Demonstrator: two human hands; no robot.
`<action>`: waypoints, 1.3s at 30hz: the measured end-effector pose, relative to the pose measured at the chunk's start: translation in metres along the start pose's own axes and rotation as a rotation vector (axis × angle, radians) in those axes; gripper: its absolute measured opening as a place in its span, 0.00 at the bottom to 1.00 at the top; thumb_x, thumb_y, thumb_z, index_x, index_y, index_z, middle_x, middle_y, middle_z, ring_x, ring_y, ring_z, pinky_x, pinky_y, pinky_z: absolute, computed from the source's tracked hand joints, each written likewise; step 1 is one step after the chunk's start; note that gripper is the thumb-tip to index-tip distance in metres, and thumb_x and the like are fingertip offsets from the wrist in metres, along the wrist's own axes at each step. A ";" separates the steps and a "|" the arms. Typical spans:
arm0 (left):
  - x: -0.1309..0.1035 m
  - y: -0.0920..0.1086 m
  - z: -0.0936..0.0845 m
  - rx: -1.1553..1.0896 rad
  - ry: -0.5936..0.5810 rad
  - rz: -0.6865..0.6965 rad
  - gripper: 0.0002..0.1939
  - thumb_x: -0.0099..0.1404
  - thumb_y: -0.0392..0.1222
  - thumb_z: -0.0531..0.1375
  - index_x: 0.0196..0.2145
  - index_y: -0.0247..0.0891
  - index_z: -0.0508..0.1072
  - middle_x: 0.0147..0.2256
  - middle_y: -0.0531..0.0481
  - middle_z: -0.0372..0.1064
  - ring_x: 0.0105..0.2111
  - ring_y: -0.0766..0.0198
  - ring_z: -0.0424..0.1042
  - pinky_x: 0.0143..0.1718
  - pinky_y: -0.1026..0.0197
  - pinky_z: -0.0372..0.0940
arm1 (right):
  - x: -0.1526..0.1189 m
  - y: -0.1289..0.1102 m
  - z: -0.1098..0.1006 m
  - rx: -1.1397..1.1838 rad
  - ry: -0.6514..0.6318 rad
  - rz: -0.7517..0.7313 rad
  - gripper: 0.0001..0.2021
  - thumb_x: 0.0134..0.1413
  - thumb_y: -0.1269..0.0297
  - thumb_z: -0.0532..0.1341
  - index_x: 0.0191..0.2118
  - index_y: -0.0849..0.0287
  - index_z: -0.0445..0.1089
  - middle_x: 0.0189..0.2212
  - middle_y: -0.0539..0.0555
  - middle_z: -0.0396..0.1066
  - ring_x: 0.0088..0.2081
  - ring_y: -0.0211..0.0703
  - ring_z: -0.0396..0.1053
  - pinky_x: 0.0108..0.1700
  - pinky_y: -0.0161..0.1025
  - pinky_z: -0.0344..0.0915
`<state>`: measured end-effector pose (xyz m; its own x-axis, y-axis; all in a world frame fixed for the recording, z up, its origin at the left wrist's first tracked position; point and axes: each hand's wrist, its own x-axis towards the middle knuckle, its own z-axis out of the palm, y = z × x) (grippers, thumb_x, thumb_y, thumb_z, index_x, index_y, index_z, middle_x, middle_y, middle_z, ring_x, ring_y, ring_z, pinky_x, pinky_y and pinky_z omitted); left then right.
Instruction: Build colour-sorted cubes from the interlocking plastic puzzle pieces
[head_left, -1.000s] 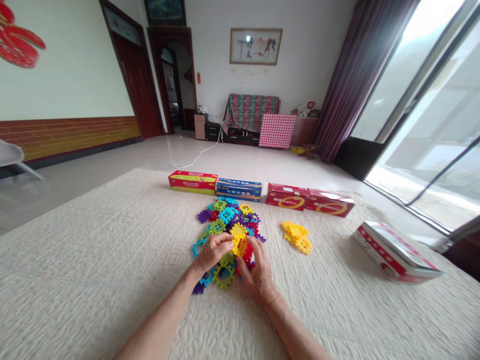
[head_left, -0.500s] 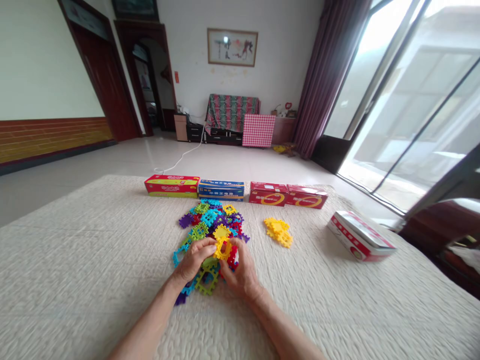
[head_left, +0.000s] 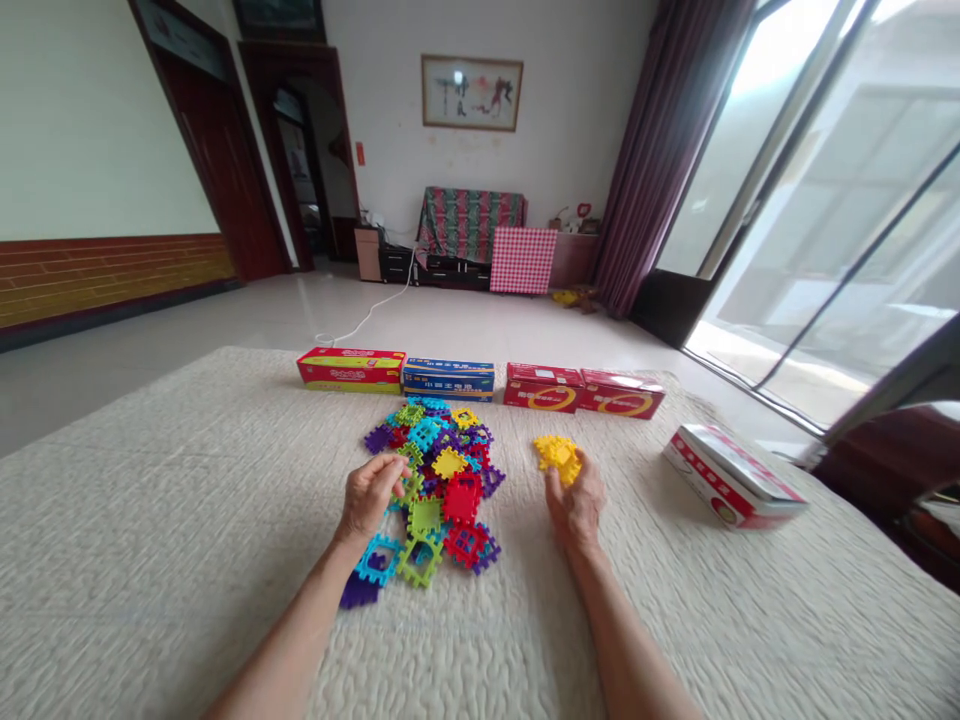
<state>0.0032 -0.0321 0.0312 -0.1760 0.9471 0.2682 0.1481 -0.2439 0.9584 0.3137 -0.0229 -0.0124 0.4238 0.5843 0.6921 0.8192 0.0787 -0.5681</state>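
Note:
My right hand (head_left: pixel 579 505) reaches over the small group of yellow interlocking tiles (head_left: pixel 545 450), its thumb and fingers around a yellow tile (head_left: pixel 565 456) on top. To the left, my left hand (head_left: pixel 371 497) hovers at the left edge of a mixed pile of interlocking plastic tiles, fingertips drawn together with no tile visible in them. Within the pile lie a red tile (head_left: pixel 462 498), a green tile (head_left: pixel 425 517), a blue frame tile (head_left: pixel 379 560), a purple tile (head_left: pixel 360 590) and a yellow tile (head_left: pixel 449 463). Some tiles overlap and hide others.
Along the far edge of the quilted cover (head_left: pixel 225 480) stand a red-and-green box (head_left: pixel 351 371), a blue box (head_left: pixel 448 380) and two red boxes (head_left: pixel 544 388). A white-and-red box (head_left: pixel 731 478) sits at the right.
My right hand has moved right with the yellow tile, from above the pile to the yellow group. My left hand has let go of that tile and shifted slightly left and up.

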 end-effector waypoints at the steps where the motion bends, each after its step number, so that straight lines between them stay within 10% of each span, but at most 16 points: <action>1: 0.000 -0.001 0.000 0.009 -0.004 -0.001 0.14 0.58 0.50 0.58 0.30 0.35 0.74 0.25 0.51 0.72 0.19 0.69 0.65 0.23 0.66 0.62 | 0.000 0.001 -0.001 -0.039 0.006 0.010 0.26 0.50 0.54 0.57 0.52 0.65 0.61 0.48 0.70 0.65 0.48 0.62 0.64 0.46 0.61 0.61; 13: 0.011 -0.008 0.001 0.339 0.040 0.201 0.13 0.61 0.48 0.55 0.33 0.38 0.76 0.25 0.52 0.74 0.25 0.65 0.71 0.27 0.67 0.64 | -0.037 -0.064 0.008 0.319 -0.239 -0.286 0.15 0.57 0.67 0.54 0.51 0.58 0.62 0.48 0.60 0.67 0.51 0.49 0.65 0.51 0.53 0.64; 30: 0.126 -0.063 -0.002 0.652 -0.224 0.539 0.17 0.60 0.44 0.57 0.47 0.40 0.74 0.54 0.43 0.67 0.55 0.55 0.66 0.57 0.50 0.61 | -0.032 -0.069 0.001 0.390 -0.463 -0.215 0.10 0.61 0.63 0.52 0.43 0.56 0.67 0.42 0.55 0.71 0.44 0.44 0.70 0.47 0.41 0.67; 39: 0.142 -0.075 0.004 0.707 -0.339 0.598 0.18 0.63 0.50 0.56 0.48 0.43 0.74 0.54 0.44 0.67 0.57 0.53 0.62 0.60 0.47 0.55 | -0.027 -0.065 0.000 0.470 -0.529 -0.146 0.09 0.59 0.62 0.53 0.41 0.56 0.69 0.40 0.54 0.73 0.44 0.45 0.71 0.46 0.39 0.67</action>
<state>-0.0287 0.1220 -0.0033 0.3900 0.7446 0.5418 0.6889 -0.6263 0.3650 0.2494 -0.0440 0.0062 -0.0186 0.8445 0.5352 0.5503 0.4556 -0.6997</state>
